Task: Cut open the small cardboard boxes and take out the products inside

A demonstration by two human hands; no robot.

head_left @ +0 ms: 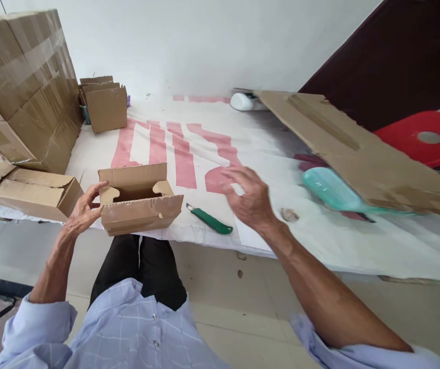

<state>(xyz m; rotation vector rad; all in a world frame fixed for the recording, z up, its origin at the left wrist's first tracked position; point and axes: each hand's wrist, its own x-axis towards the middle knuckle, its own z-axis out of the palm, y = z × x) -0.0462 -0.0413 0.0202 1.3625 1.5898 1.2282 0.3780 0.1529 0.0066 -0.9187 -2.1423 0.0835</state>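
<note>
A small cardboard box (139, 215) with raised flaps sits at the table's front edge. My left hand (83, 210) grips its left end, with fingers on the flap and the side wall. The inside of the box is dark, and I cannot make out any contents. My right hand (248, 197) is off to the right above the cloth, slightly blurred, fingers apart and holding nothing. Between the box and that hand lies a green utility knife (210, 220), its blade end pointing toward the box.
Taped cartons (20, 87) are stacked at the left, with a long closed box (31, 189) before them. Folded cardboard (106, 107) stands behind. On the right, a cardboard sheet (342, 143) leans over a teal bottle (331, 187). A red stool (427, 136) is beyond.
</note>
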